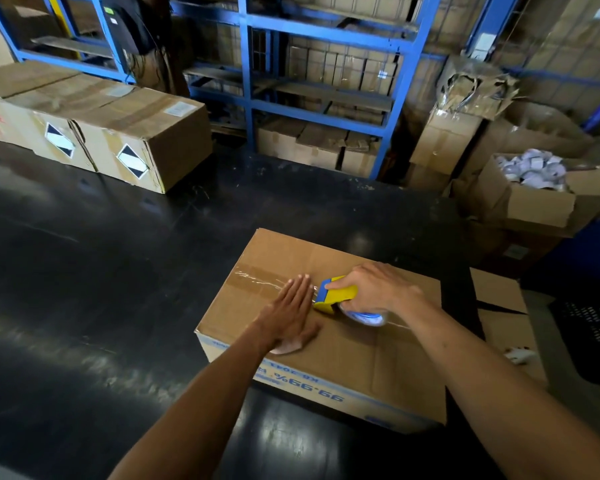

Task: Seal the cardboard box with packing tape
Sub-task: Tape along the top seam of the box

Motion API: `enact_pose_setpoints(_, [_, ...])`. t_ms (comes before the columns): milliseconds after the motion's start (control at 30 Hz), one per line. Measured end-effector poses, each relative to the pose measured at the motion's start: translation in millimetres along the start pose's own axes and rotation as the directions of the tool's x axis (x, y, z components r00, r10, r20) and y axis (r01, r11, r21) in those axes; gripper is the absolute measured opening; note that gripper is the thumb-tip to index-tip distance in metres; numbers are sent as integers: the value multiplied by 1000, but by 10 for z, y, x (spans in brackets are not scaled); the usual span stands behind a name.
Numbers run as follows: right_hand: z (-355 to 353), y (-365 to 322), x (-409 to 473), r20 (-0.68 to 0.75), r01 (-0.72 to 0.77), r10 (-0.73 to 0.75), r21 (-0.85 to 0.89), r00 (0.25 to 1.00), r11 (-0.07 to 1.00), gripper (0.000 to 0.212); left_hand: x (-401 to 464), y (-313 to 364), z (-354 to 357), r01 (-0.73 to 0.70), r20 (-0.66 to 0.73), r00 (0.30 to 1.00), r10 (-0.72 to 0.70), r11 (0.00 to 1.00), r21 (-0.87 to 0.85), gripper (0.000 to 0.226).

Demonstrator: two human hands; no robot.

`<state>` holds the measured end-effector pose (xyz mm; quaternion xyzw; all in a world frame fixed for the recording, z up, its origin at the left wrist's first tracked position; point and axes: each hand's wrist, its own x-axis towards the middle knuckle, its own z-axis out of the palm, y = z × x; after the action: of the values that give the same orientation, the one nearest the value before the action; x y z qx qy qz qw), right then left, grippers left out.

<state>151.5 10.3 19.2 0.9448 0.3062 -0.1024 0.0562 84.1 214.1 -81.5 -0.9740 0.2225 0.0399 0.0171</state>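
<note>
A closed cardboard box (pixel 343 344) with blue print on its near side lies on the black table. A strip of clear tape (pixel 257 277) runs along its top seam from the left edge. My left hand (pixel 288 317) lies flat on the lid, fingers together, pressing on the tape. Just right of it my right hand (pixel 374 289) grips a yellow and blue tape dispenser (pixel 336 294) set on the seam, its roll (pixel 364 317) showing below the hand.
Long taped cartons (pixel 94 123) sit at the table's (pixel 118 271) far left. Blue shelving (pixel 312 64) with stacked boxes stands behind. An open carton of white items (pixel 534 188) and a flat cardboard sheet (pixel 503 306) are at the right, beside a dark crate (pixel 593 330).
</note>
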Motion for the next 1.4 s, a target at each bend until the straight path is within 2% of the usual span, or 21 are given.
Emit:
enact_pose_setpoints(233, [-72,66,-124,14,50,-50,53,999,997,52,0,-62,17,-9,21,1000,9,1000,0,84])
enact_pose_setpoints(467, [-20,708,-729,139,-19,15,29,990,999,53,-13,-67,-15,-23,50,998,25,999,-35,83])
enact_pose_setpoints(567, [72,730,-686,110,-14,13,6,994,1000,55,20,-3,-72,41,93,995,-39,999,-19,86])
enact_pose_setpoints(667, [82,724,-640,72,2,-3,14,997,1000,55,150,384,-71,113,85,990,-109,993,-38,92])
enact_pose_setpoints(767, [106,755,-675,38,19,-20,16,999,1000,57,359,946,67,-3,11,1000,4,997,-74,98])
enact_pose_setpoints(867, [100,750,-682,32,9,-10,36,999,999,60,420,1121,59,17,-54,998,-21,996,-83,103])
enact_pose_setpoints(1200, [57,813,-805,54,60,-65,84,996,995,60,371,1082,22,1,0,1000,-1,999,-32,103])
enact_pose_setpoints(1333, [7,1148,-1109,111,86,-89,28,990,996,56,379,1068,6,-14,52,998,16,998,-56,103])
enact_pose_setpoints(1400, [68,1311,-1307,158,61,-70,60,985,996,54,380,1064,15,-15,66,998,20,998,-63,103])
